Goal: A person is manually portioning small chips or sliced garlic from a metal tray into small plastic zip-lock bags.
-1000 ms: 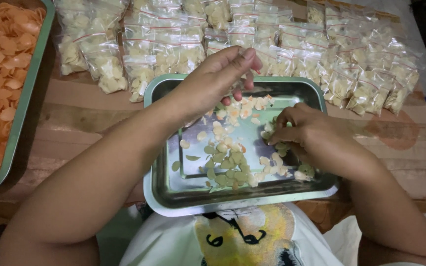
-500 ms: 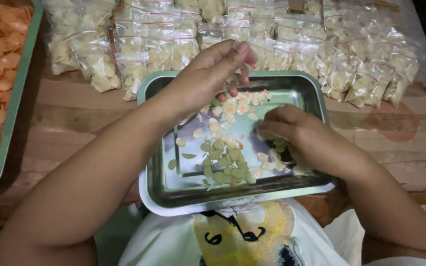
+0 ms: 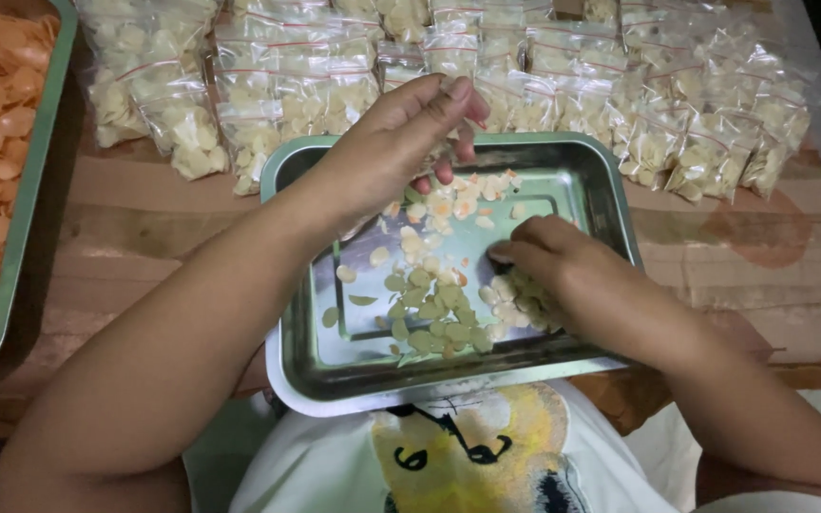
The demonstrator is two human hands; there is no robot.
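Pale chips (image 3: 434, 304) lie in the middle of the metal tray (image 3: 601, 190). Right hand (image 3: 548, 256) sits at 3 o'clock from them, palm down, fingers bent and touching the chips; it is the nearer one. Left hand (image 3: 401, 142) hovers at 12 o'clock, fingers pinched together. Whether it holds a chip, I cannot tell. Filled bags (image 3: 268, 104) line the counter (image 3: 144, 228) behind.

Glossy metal tray (image 3: 601, 180), clear plastic bags (image 3: 268, 95), matt wooden table (image 3: 135, 228)

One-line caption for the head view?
Both hands sort pale chips in a steel tray before bagged chips.
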